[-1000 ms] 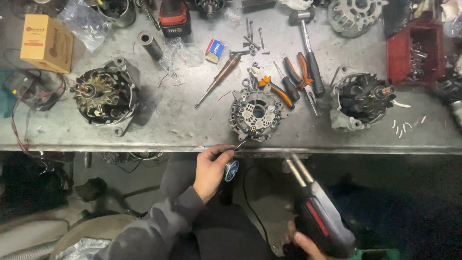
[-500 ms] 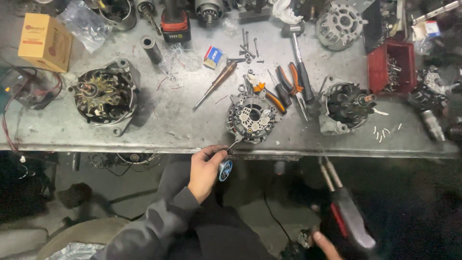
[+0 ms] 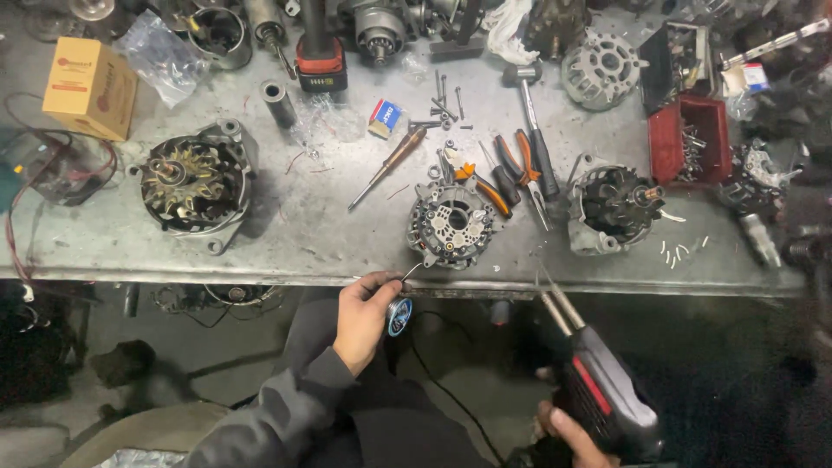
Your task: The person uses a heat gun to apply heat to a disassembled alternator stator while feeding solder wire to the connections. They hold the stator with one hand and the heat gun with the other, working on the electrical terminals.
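Left hand (image 3: 362, 314) pinches solder wire off a small spool (image 3: 399, 316); right hand (image 3: 568, 431) is wrapped round a soldering gun (image 3: 598, 394) below the bench edge (image 3: 260, 277). Rectifier plate (image 3: 452, 225) lies near that edge — a slipped wire or wandering hot tip could likely bridge neighbouring contacts.

solder spool (image 3: 399, 316): small, blue, below bench edge; soldering gun (image 3: 598, 390): black-red, tip angled toward rectifier plate (image 3: 453, 227)

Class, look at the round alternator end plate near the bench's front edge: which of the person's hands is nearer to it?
Left. The left hand sits just below the end plate, at the bench edge. The right hand is much lower, gripping a soldering gun.
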